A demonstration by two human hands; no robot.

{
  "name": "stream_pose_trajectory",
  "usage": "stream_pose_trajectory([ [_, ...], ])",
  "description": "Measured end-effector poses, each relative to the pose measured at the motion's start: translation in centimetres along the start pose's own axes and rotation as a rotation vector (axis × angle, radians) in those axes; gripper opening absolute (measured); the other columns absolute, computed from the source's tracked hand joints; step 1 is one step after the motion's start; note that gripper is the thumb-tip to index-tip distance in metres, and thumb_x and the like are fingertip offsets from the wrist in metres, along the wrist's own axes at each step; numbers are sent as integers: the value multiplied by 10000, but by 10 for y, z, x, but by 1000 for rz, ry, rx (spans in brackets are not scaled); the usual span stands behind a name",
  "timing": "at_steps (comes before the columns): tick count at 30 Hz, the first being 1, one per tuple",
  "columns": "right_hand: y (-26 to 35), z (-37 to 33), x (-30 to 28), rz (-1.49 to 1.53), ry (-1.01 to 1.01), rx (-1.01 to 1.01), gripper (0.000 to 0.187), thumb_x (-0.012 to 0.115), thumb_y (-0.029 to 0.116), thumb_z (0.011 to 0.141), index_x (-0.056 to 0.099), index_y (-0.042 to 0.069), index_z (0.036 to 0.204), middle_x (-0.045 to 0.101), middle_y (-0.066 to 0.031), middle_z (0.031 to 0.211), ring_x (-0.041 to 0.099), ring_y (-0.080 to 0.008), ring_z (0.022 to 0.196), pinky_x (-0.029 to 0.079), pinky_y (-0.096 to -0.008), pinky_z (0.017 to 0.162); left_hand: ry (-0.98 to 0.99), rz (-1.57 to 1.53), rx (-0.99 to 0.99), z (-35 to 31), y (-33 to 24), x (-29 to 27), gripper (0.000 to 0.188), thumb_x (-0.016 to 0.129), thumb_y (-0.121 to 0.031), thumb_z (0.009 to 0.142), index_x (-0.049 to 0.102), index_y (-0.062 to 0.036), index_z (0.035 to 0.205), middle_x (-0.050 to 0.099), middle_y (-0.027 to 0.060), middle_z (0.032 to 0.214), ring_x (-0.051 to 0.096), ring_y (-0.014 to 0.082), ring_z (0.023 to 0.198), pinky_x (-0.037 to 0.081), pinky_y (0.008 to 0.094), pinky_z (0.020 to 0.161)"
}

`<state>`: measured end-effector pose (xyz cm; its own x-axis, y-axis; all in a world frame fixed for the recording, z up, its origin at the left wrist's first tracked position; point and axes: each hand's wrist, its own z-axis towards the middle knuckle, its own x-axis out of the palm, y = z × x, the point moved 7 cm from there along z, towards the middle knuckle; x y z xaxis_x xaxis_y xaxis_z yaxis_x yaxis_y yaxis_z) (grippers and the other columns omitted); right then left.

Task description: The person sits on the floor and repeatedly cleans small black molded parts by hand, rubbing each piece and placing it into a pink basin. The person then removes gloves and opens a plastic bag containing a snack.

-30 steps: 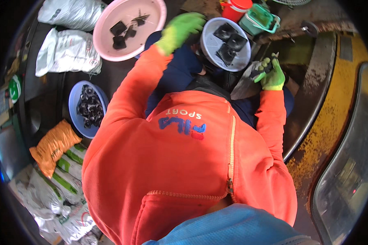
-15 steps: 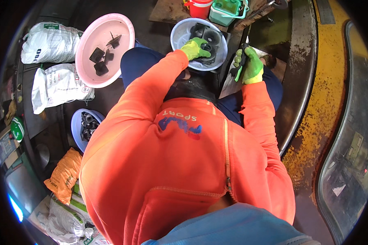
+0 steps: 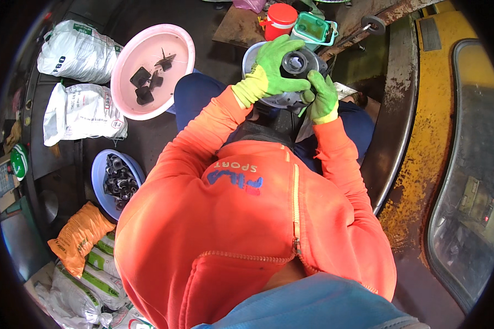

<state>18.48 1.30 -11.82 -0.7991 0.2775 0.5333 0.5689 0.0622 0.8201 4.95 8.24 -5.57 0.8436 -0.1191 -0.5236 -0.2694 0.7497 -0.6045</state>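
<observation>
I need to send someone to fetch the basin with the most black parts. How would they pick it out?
Start from the orange jacket filling the middle of the picture. At its left edge, below the pink basin, sits the blue basin. It alone is blue and heaped with black parts; the pink one holds only a few.

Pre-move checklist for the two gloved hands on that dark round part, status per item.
1. Left hand on the dark round part: ok, gripping from the left.
2. Right hand on the part: ok, fingers at its lower right.
3. Part over the grey bowl: ok.
4. Gloves on both hands: ok, green.
5. Part's underside: cannot tell, hidden.
6. Pink bowl within reach on the left: ok, holds a few dark pieces.
</observation>
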Motion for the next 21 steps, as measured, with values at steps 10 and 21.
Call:
stream_pose_trajectory([
  [10, 3, -20, 16, -332, 64, -182, 406, 500, 372, 988, 534, 71, 1260, 633, -47, 1011, 571, -146, 777, 459, -278, 691, -11, -627, -352, 9, -31, -21, 533, 858, -185, 692, 623, 4, 1132, 669, 56, 1013, 615, 113, 916, 502, 269, 834],
  [21, 35, -40, 59, -94, 223, -532, 346, 493, 253, 984, 550, 36, 1249, 619, -102, 1184, 602, -243, 1080, 480, -358, 925, -252, -503, -336, -6, -80, -28, 557, 877, -316, 641, 629, -16, 1039, 662, 114, 982, 655, 257, 906, 518, 352, 833],
])
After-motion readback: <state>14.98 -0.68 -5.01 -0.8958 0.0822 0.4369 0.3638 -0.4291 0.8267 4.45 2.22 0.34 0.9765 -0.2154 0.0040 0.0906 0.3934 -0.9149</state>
